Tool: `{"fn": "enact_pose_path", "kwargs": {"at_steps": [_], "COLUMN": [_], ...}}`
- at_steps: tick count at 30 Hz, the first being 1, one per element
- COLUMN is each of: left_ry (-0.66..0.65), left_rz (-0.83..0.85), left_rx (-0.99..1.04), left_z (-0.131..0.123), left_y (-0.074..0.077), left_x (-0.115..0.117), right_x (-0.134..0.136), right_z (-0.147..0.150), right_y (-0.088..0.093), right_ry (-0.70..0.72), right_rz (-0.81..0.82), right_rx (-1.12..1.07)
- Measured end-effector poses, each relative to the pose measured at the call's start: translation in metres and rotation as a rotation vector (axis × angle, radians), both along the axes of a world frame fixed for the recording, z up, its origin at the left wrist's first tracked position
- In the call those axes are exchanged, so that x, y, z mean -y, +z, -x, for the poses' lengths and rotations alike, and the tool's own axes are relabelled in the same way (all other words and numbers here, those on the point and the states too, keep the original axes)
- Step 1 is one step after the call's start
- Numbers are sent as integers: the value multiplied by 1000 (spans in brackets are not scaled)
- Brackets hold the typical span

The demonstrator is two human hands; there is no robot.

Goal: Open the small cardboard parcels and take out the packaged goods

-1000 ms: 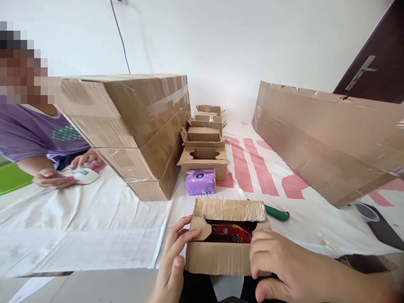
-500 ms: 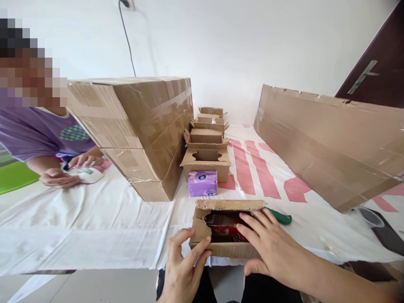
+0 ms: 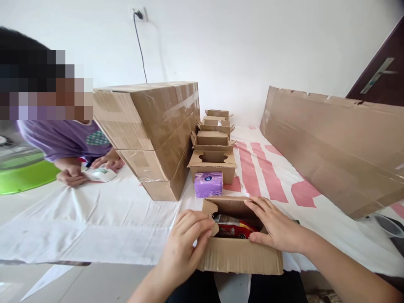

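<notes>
Red packaging (image 3: 234, 231) lies inside the open cardboard box (image 3: 242, 257).

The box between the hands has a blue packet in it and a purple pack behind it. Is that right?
No, the packet is mostly red, not blue, as the head view shows. It does lie in the box between the left hand and right hand, and the purple pack is behind the box.

The wall (image 3: 236, 50) is white, and a black plug (image 3: 139, 15) sits up there with a cord (image 3: 141, 50) hanging down. A dark brown door (image 3: 393, 89) with a shiny handle (image 3: 377, 75) is at the right. White cloth (image 3: 126, 210) covers the worktop (image 3: 94, 242). The floor (image 3: 110, 286) is pale.
</notes>
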State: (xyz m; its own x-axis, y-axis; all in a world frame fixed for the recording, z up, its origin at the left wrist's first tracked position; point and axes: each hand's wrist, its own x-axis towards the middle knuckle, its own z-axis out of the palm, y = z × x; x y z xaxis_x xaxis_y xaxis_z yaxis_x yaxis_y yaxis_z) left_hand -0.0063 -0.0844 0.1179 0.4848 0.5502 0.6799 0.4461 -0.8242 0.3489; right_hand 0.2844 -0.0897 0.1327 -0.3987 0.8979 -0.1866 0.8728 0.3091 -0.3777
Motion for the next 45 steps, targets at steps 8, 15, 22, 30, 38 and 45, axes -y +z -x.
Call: {"fn": "enact_pose_path", "kwargs": {"at_steps": [8,15,22,30,38,45], "left_ry": [-198,32,-14,-45,4,37], "left_rz": [11,-52,14,10,82,34], "left_rx": [-749,-852,-825,-651,-594,-534], "left_z": [-23,11,8,15,14,13], "left_y": [29,62,35,-17,-32,-40], "left_x": [-44,-37,-33,-33,-32,-28], "right_x": [3,6,3,3,14,20], "right_z": [1,1,5,2,-29,-60], "right_y": [-4,-8,-4,21,32,14], "right_ry": [-12,-29,-15,72,-47,-204], "right_rz": [-35,-84,-117,-120,-246,-104], "right_rx": [-19,-28,21,66,-210,-365]}}
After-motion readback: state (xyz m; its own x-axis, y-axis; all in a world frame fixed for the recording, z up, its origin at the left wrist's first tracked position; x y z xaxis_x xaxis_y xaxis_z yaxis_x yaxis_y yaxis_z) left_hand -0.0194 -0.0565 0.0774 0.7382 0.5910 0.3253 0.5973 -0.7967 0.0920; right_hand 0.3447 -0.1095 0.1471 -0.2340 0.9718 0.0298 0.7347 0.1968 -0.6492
